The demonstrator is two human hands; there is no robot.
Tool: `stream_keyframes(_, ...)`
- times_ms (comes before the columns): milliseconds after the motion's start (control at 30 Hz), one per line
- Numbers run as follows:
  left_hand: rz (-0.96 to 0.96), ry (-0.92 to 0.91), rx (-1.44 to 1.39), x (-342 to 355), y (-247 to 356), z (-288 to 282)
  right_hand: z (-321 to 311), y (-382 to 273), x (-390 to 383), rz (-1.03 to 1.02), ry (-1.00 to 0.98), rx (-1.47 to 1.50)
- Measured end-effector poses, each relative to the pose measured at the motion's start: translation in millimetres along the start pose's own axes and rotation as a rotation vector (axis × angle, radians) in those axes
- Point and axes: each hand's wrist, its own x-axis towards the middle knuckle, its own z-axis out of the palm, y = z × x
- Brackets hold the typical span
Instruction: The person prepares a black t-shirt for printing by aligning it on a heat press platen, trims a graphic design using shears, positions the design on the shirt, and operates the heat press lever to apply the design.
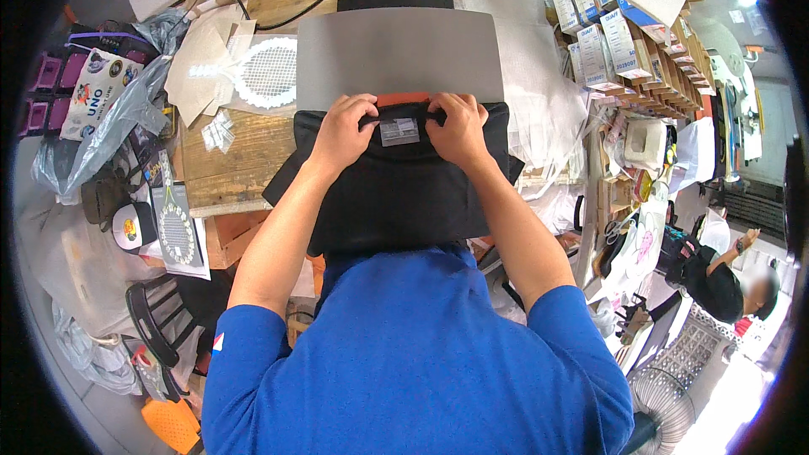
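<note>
A black T-shirt (396, 202) lies in front of me, draped over the near edge of a heat press. Its neckline faces away from me, and a pale label (399, 131) shows inside the collar. My left hand (344, 131) pinches the left side of the collar, fingers closed on the cloth. On the other side, my right hand (459, 126) grips the collar the same way. Just beyond both hands is the press's grey plate (399, 50), with a strip of orange-red (403, 99) showing between plate and collar. The shirt hides what lies under it.
A white racket-shaped print (268, 73) and brown paper (202, 67) lie left on the wooden table (227, 181). Stacked boxes (628, 42) and clear plastic sheeting (539, 76) stand right. A chair (160, 316) is at lower left. Another person (725, 278) is far right.
</note>
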Motion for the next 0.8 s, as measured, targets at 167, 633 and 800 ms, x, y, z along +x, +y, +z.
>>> stream_keyframes(167, -0.006, 0.049, 0.009, 7, -5, 1, 1, 0, 8, 0.031, -0.021, -0.055)
stream_keyframes(633, 0.268, 0.086, 0.342, 31, -23, 7, 2, -3, 24, -0.193, 0.268, -0.236)
stream_keyframes(800, 0.159, 0.172, 0.314, -13, 2, 1, -6, -4, -41, -0.270, 0.082, -0.149)
